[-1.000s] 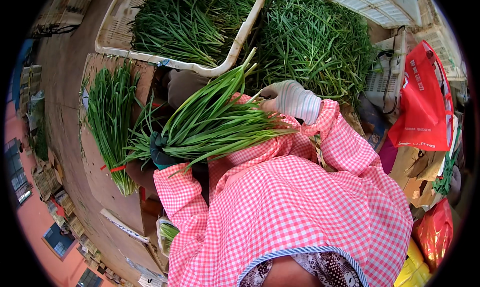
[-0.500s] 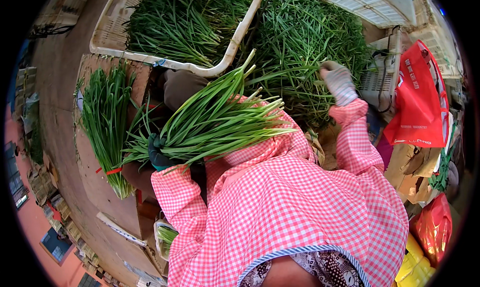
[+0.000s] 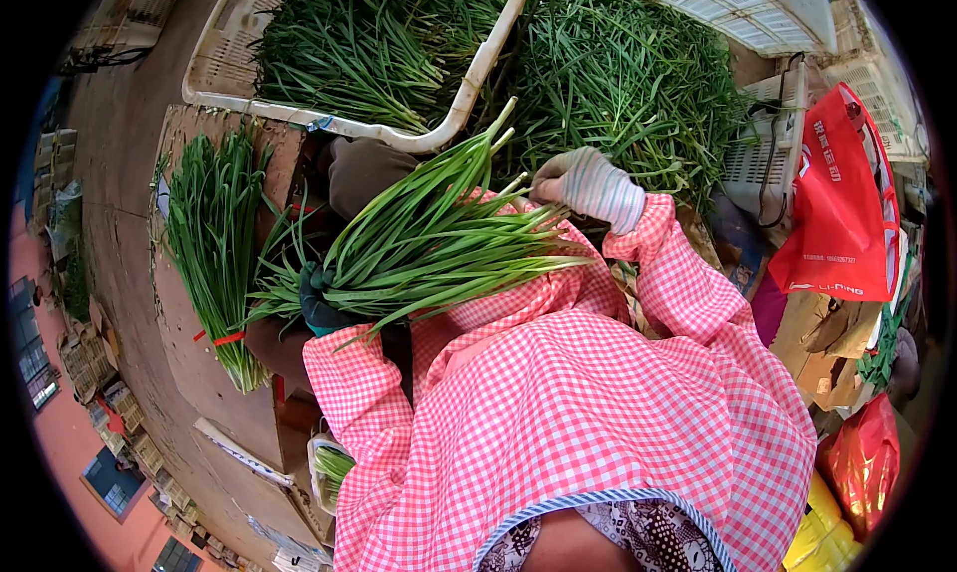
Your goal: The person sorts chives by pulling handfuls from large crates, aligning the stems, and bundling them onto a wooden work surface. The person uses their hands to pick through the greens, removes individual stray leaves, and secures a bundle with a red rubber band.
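Note:
A loose bunch of garlic chives (image 3: 439, 243) lies across my lap, its pale stem ends toward the right. My left hand (image 3: 321, 301), in a dark green glove, is closed around the leafy end. My right hand (image 3: 595, 188), in a pale striped glove, is at the stem ends with its fingers pinched together on them; exactly which stems it grips is hard to see. To the left, a tied bundle of garlic chives (image 3: 214, 243) with a red band (image 3: 227, 339) rests on a brown board (image 3: 199, 393).
A white plastic crate (image 3: 339, 126) full of green leaves stands ahead. Beside it spreads a large heap of loose greens (image 3: 638, 84). On the right are more crates (image 3: 748, 14), a red bag (image 3: 837, 193) and cardboard (image 3: 817, 343). A small container of greens (image 3: 329, 472) sits lower left.
My right hand has come left and nearer, from over the heap of greens to the stem ends of the bunch. My left hand stays closed on the bunch.

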### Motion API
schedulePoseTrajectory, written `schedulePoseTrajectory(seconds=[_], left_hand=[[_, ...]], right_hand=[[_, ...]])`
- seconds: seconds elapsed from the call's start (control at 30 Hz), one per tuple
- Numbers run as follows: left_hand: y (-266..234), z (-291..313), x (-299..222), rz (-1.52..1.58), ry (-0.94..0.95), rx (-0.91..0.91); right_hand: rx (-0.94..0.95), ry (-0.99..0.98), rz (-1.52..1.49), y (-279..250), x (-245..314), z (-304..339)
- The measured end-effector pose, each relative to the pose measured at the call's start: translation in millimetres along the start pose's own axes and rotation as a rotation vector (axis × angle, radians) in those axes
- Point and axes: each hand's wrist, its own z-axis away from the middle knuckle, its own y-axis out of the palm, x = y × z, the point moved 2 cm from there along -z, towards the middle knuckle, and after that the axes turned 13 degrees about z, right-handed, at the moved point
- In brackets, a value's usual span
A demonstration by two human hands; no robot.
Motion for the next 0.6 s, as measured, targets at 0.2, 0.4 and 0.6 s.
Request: schedulePoseTrajectory(seconds=[0.2, 0.4, 0.6], left_hand=[[-15, -11, -9, -0.025, 0.023, 0.009], [-14, -7, -9, 0.022, -0.029, 0.055], [-4, -2, -6, -0.035, -0.003, 0.076]], right_hand=[[-0.490, 0.324, 0.320, -81, -95, 50], [-0.511, 0.586, 0.724, -120, -157, 126], [-0.279, 0.197, 0.087, -26, -80, 79]])
